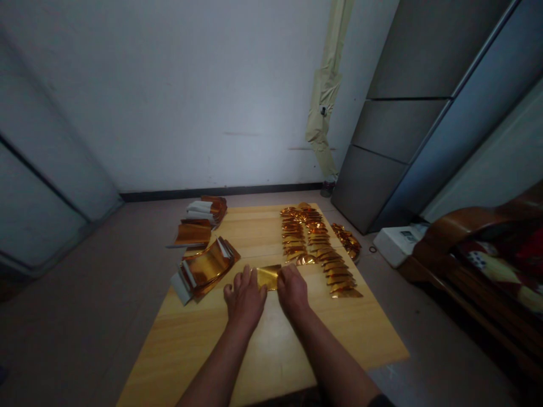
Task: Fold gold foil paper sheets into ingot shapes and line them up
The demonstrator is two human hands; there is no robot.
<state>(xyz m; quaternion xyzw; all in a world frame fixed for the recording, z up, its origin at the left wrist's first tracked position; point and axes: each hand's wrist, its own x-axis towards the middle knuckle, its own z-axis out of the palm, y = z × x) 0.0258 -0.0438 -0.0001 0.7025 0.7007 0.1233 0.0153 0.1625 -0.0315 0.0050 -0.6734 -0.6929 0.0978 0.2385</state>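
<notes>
A small sheet of gold foil paper [268, 278] lies on the wooden table between my two hands. My left hand [246, 297] rests at its left end with the fingers spread on the sheet and table. At the right end, the curled fingers of my right hand [292, 288] grip the sheet's edge. Left of my hands is a stack of gold foil sheets [207, 265] with white backing showing at its ends. Rows of folded gold foil pieces [316, 237] overlap one another on the right side of the table.
The light wooden table [203, 350] has more foil stacks [193, 233] at its far left edge. A heap of folded gold pieces [347, 242] sits past the right edge. Beyond are a grey refrigerator [399, 118], a white box [395, 247] and a carved wooden seat [441, 254].
</notes>
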